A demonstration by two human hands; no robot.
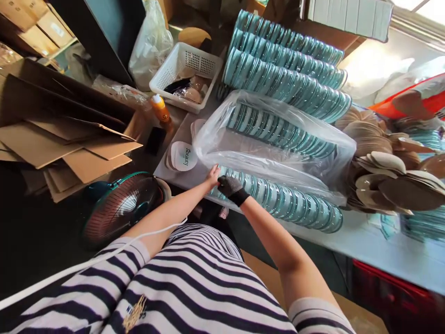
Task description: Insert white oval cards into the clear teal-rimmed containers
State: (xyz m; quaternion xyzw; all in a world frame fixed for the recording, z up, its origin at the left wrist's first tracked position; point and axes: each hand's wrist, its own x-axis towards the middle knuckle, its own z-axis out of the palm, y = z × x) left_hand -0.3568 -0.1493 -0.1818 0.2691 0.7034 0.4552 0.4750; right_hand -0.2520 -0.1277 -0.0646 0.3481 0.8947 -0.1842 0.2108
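My bare left hand (213, 175) and my right hand (230, 186), in a dark glove, meet at the left end of the front row of round, teal-edged, glass-like discs (295, 204). The fingers of both hands look closed. What they pinch is too small to make out. Behind this row lies an open clear plastic bag (267, 147), with another row of discs (278, 127) standing on edge inside it. Left of my hands are pale round cards (184, 157), the top one printed with dark lettering.
More disc rows (285, 79) stand at the back. A white basket (163, 76) and an orange bottle (160, 109) are at the upper left. Brown oval pieces (410, 190) are heaped right. A fan (125, 208) and flattened cardboard (79, 139) stand left; a white cable (104, 257) crosses my left arm.
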